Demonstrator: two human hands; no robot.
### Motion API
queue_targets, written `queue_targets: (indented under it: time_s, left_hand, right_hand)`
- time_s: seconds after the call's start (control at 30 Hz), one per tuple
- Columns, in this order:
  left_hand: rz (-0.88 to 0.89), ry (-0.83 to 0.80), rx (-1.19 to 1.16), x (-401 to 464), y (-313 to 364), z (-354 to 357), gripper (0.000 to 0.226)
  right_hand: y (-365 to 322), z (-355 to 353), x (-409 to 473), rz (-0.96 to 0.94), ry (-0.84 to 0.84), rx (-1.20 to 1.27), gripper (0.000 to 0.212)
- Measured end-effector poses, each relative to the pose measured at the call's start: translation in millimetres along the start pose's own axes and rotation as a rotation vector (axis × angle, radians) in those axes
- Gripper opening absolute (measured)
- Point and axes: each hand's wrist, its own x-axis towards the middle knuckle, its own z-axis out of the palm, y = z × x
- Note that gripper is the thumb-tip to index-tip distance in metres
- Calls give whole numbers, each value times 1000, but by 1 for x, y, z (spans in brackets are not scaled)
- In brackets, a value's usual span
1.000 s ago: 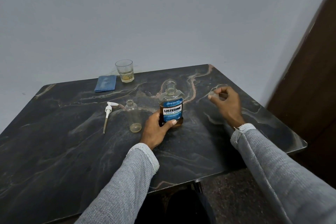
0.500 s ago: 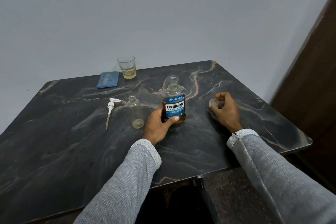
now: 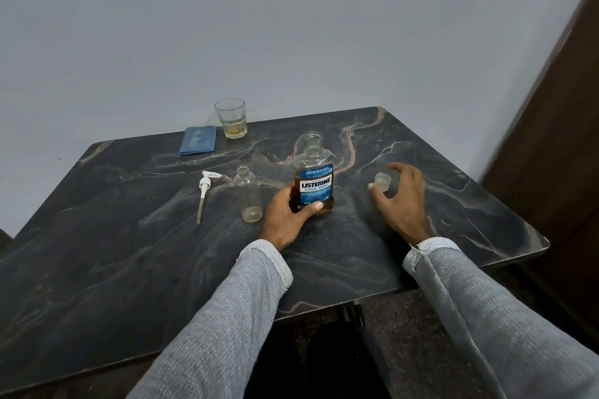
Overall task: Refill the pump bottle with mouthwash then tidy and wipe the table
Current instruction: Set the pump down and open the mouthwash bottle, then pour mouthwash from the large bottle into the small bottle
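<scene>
Pump bottle uncapped, residue at bottom.

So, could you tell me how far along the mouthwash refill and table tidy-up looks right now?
Early. Done: the pump lies beside the open, nearly empty pump bottle, and the mouthwash bottle is uncapped. In hand: the left hand grips the mouthwash bottle; the right hand is at its cap on the table. Left: pouring, refitting pump and cap, tidying the glass, wiping with the blue cloth.

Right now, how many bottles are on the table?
2. The clear empty pump bottle stands uncapped near the middle; right of it, the amber Listerine mouthwash bottle, held by the left hand. None seems hidden.
</scene>
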Motion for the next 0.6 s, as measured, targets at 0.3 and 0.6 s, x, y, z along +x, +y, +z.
queue_targets:
  time_s: [0.3, 0.6]
  left_hand:
    - [-52, -102, -70, -33, 4, -22, 72]
    - [-15, 195, -42, -76, 0, -69, 3]
  right_hand:
    - [-55, 10, -17, -61, -253, 191, 55]
    - [-91, 27, -14, 66, -472, 462, 80]
